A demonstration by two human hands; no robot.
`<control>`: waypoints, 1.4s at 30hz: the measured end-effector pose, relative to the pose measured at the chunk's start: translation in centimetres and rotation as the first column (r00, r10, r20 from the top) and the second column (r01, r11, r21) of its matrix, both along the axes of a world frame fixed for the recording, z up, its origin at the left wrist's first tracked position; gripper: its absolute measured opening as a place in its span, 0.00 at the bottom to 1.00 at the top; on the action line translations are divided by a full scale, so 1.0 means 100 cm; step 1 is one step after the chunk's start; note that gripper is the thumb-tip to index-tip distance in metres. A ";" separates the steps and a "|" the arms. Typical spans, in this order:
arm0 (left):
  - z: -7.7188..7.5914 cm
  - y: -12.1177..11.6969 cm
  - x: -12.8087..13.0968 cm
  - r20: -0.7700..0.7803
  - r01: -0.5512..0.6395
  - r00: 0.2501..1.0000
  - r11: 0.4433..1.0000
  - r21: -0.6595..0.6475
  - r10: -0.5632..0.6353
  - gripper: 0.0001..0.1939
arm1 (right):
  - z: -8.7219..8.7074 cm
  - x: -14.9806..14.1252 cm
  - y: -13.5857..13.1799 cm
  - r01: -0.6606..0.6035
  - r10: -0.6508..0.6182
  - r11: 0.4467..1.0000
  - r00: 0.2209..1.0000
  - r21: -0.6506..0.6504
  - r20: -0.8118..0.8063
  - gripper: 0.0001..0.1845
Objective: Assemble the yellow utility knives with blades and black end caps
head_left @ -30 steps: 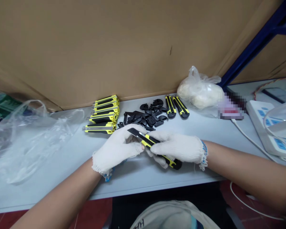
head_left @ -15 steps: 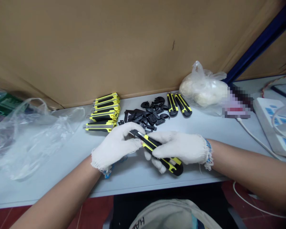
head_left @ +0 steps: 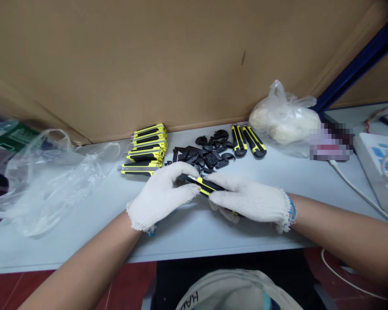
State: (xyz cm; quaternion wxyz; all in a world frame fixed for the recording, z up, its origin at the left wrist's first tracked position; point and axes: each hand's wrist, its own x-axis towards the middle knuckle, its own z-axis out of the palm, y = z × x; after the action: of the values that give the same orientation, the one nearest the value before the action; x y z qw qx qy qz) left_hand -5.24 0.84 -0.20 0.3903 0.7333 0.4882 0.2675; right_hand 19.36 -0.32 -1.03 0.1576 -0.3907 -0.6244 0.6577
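Observation:
Both my hands wear white knit gloves and hold one yellow-and-black utility knife (head_left: 207, 186) between them, above the near part of the table. My left hand (head_left: 164, 193) pinches the knife's front end, where dark blade metal shows. Wrapped round the handle is my right hand (head_left: 250, 198), which hides most of the rear end. Just beyond the hands lies a pile of black plastic parts (head_left: 210, 155). A stack of yellow-and-black knife bodies (head_left: 147, 144) sits to its left. Two knives with black rounded ends (head_left: 239, 140) lie side by side to its right.
A crumpled clear plastic bag (head_left: 58, 185) covers the table's left side. At the back right stands a tied bag with whitish contents (head_left: 283, 122). A white power strip (head_left: 380, 159) and a cable (head_left: 355, 189) lie at right. A cardboard wall (head_left: 181, 64) rises behind.
My right hand has rolled the knife, so its rear end is now mostly hidden and it lies flatter. My left hand stays at the front end. The view has shifted slightly.

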 end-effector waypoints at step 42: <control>-0.004 0.013 -0.009 -0.094 -0.204 0.972 0.971 0.121 0.216 0.09 | 0.021 0.029 0.032 0.406 -0.405 0.914 0.913 0.007 -0.055 0.14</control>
State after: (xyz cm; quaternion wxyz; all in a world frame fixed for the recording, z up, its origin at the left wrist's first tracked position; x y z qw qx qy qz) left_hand -6.15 2.10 -0.57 0.2920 0.7112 0.5677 0.2944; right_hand 22.23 2.89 1.08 0.3103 -0.4928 -0.5317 0.6149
